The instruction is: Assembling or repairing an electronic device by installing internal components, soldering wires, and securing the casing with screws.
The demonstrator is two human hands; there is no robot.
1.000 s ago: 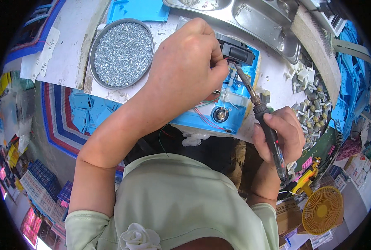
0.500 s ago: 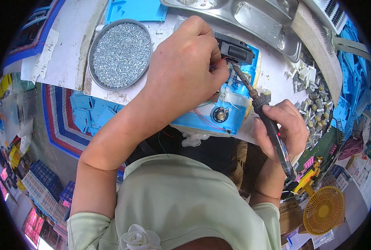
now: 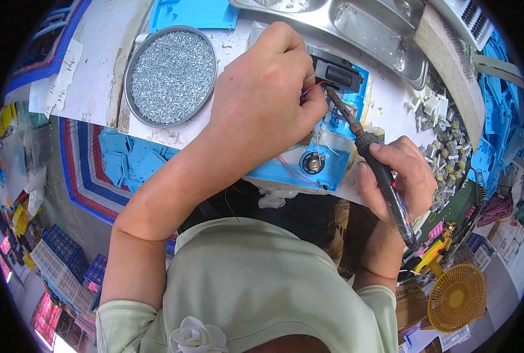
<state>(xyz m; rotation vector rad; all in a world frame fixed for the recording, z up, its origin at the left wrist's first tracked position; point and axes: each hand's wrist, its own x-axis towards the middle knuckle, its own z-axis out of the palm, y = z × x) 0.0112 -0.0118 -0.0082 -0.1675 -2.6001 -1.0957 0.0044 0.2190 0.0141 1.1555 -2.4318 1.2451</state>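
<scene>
A soldering iron (image 3: 383, 176) with a black handle is gripped in my right hand (image 3: 404, 179). Its tip touches, or nearly touches, a spot beside a black plastic module (image 3: 336, 75) at the top of a light blue casing (image 3: 332, 170). My left hand (image 3: 268, 88) reaches over the casing, thumb and fingers pinched around thin red and blue wires (image 3: 312, 89) next to the tip. Lower in the casing sits a small round speaker (image 3: 313, 163) with more thin wires nearby. My left hand hides much of the casing's left part.
A round metal dish (image 3: 128, 88) full of small screws stands left of my left hand. Steel trays (image 3: 375, 40) lie at the far side. Small metal and white plastic parts (image 3: 444, 144) are heaped at the right. A yellow fan (image 3: 456, 297) is at lower right.
My left hand and the casing have shifted very slightly to the right. The iron's tip stays by the black module, and both grips are kept.
</scene>
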